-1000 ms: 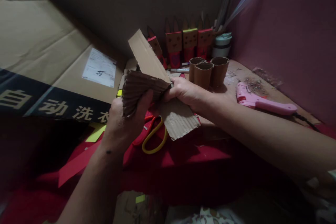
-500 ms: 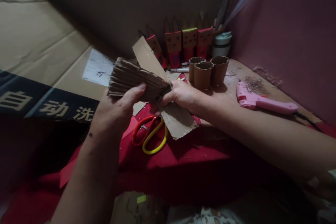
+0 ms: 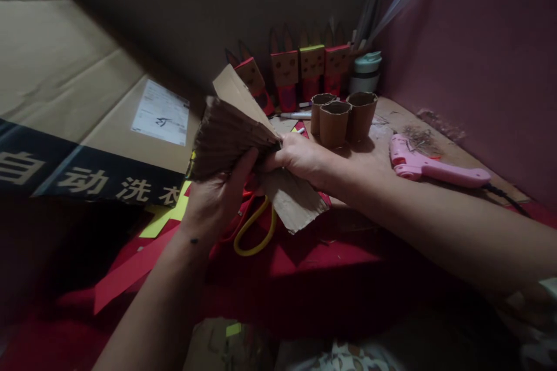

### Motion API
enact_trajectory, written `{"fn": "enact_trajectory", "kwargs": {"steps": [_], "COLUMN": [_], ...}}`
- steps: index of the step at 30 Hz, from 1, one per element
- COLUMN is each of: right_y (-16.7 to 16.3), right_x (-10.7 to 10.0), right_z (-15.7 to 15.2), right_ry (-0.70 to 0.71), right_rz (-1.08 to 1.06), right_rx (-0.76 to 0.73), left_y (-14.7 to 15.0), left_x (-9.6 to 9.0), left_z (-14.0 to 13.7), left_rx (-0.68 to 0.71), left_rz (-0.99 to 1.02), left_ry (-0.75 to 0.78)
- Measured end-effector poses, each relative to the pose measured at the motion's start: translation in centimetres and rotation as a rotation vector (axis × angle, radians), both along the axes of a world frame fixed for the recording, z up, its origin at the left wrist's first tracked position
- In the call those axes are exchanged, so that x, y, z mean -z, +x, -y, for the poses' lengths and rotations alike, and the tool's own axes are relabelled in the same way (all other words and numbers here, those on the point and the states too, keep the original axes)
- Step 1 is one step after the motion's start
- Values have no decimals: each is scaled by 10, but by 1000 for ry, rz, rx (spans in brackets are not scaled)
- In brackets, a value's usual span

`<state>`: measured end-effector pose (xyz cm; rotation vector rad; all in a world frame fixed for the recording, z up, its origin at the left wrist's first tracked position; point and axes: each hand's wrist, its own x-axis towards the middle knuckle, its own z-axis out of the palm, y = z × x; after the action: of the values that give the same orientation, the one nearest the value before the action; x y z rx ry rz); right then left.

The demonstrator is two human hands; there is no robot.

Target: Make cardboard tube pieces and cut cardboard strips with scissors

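A bundle of corrugated cardboard strips [image 3: 230, 133], fanned at its left end, is held between both hands above the table. My left hand [image 3: 224, 194] grips it from below, thumb laid over the ridged face near the middle. At the narrow right end my right hand [image 3: 296, 153] pinches the strips together. Two flat pieces stick out past the right hand: one cardboard strip [image 3: 239, 90] points up and left, another cardboard piece [image 3: 296, 200] points down and right. Below the hands lie scissors [image 3: 256, 232] with red and yellow handles, their blades hidden.
Three cardboard tubes [image 3: 335, 124] stand behind the right hand. A pink glue gun [image 3: 435, 168] lies at the right, its cord trailing. Several rabbit-faced cardboard figures [image 3: 285, 69] and a lidded cup [image 3: 365, 72] line the back. A large cardboard box [image 3: 87, 75] leans at the left.
My left hand has moved right along the bundle, closer to my right hand. The strips' left end is more fanned out and tilted. My right hand stays nearly still.
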<state>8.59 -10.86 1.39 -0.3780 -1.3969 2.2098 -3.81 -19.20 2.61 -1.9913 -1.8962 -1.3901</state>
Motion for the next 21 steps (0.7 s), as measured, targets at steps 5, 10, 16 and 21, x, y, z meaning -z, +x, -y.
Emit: {"fn": "enact_trajectory", "kwargs": {"steps": [5, 10, 16, 21], "right_y": [2, 2, 1, -1], "right_x": [-2, 3, 4, 3], "right_z": [1, -1, -4, -2], "right_ry": [21, -31, -71, -67], "right_rz": [-5, -76, -70, -96], "right_rx": [-15, -46, -48, -68], "left_y": [1, 0, -3, -5], "left_x": [-5, -5, -3, 4], "left_z": [-2, -3, -6, -7], "left_rx": [49, 38, 51, 58], "left_rz": [164, 134, 162, 250], "left_ry": [44, 64, 105, 173]}}
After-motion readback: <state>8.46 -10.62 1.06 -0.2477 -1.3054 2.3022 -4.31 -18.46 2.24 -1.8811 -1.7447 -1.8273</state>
